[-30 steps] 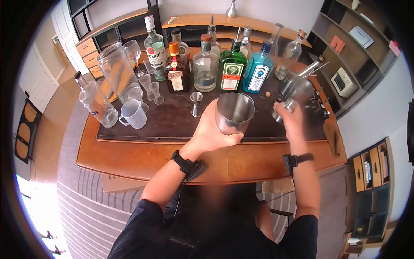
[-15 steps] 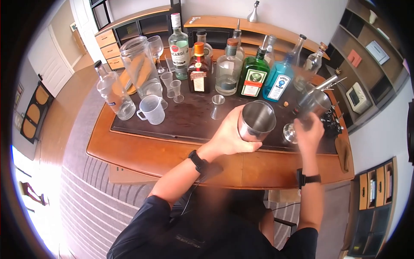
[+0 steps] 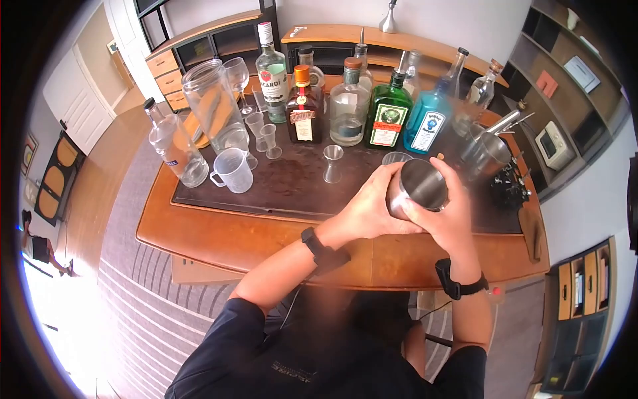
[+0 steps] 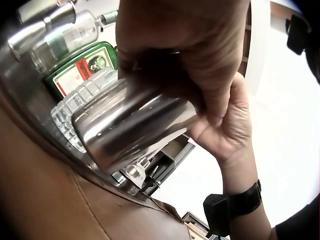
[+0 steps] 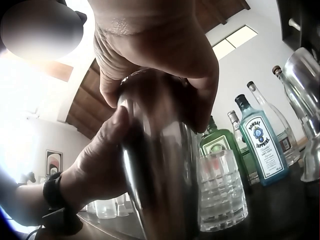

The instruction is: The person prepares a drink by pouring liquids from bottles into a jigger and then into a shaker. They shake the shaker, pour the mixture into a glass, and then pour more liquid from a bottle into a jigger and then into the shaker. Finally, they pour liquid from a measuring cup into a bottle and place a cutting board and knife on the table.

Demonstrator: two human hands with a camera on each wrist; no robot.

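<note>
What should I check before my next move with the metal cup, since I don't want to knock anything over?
1. Left hand curled round metal cup: ok.
2. Right hand gripping the cup too: ok.
3. Cut glass standing upright: ok.
4. Gap between cup and cut glass: cannot tell; they overlap in view.
5. Small metal measure standing upright: ok.
6. Cup's contents: cannot tell; the inside is too dark.

Tumbler (image 4: 135, 125): glossy smooth metal. Desk edge (image 3: 199, 233): shiny brown leather-look. Short glass (image 5: 222, 190): clear, ridged.
</note>
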